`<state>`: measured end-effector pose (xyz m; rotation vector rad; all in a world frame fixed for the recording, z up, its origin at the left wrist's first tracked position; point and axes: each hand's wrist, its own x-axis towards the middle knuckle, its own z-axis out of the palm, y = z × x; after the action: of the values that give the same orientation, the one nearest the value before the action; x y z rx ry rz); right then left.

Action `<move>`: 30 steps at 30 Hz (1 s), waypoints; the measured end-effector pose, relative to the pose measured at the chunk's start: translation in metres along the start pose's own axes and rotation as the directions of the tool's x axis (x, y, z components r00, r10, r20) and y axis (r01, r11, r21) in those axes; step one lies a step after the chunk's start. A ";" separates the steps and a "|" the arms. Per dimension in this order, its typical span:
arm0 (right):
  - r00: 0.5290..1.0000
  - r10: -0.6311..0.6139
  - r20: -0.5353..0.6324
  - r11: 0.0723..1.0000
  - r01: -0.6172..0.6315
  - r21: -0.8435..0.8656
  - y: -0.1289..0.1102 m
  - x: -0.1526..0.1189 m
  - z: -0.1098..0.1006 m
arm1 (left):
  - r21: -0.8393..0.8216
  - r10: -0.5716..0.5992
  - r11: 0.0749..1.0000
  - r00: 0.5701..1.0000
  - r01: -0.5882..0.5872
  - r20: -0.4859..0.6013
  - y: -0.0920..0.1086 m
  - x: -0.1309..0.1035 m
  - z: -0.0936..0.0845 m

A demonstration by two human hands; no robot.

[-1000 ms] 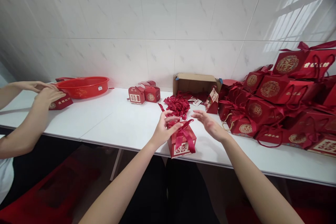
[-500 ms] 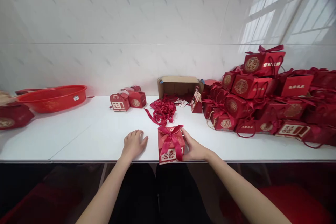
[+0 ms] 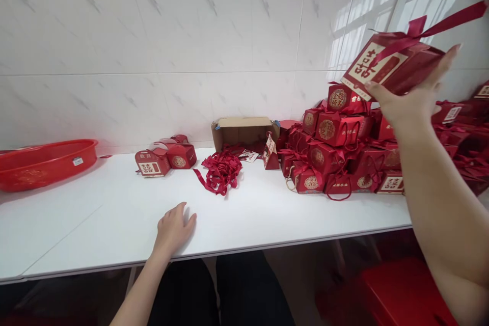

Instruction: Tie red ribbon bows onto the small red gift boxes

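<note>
My right hand grips a red gift box with a ribbon bow on top and a cream panel with a red double character on its side. It holds the box tilted in the air, above the stack of red gift boxes at the right. Resting on the white table near its front edge, my left hand has its fingers loosely apart and nothing in them. Beyond that hand lies a tangled heap of red ribbons.
Several small red boxes stand left of the ribbons. An open cardboard carton lies against the tiled wall, with a triangular red box beside it. A red plastic basin sits at far left. Something red is below the table.
My right hand has lifted the bow-tied gift box off the table's front edge, up and right to above the stack. The view has turned right. My left hand still rests on the table.
</note>
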<state>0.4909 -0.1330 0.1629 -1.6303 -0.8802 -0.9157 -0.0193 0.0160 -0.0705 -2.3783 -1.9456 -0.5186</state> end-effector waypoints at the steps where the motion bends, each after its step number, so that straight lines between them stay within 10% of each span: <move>1: 0.994 0.113 0.017 0.993 -0.112 -0.023 0.004 0.005 -0.005 | 0.000 0.005 1.000 1.000 -0.005 -0.003 -0.001 0.000 0.000; 7: 0.868 0.461 0.184 0.887 -0.459 -0.057 0.025 0.009 -0.010 | -0.011 -0.014 1.000 1.000 0.014 -0.007 -0.004 0.002 0.001; 16: 0.795 0.445 0.413 0.894 -0.371 -0.250 -0.002 0.017 0.056 | -0.020 -0.014 1.000 1.000 0.015 0.016 -0.004 0.002 0.001; 30: 0.770 0.445 0.457 0.895 -0.371 -0.247 0.005 0.013 0.063 | -0.028 0.005 1.000 1.000 -0.005 -0.003 -0.002 -0.002 0.000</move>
<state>0.5100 -0.0714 0.1608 -2.1329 -0.7567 -0.2395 -0.0215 0.0149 -0.0709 -2.3964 -1.9441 -0.5529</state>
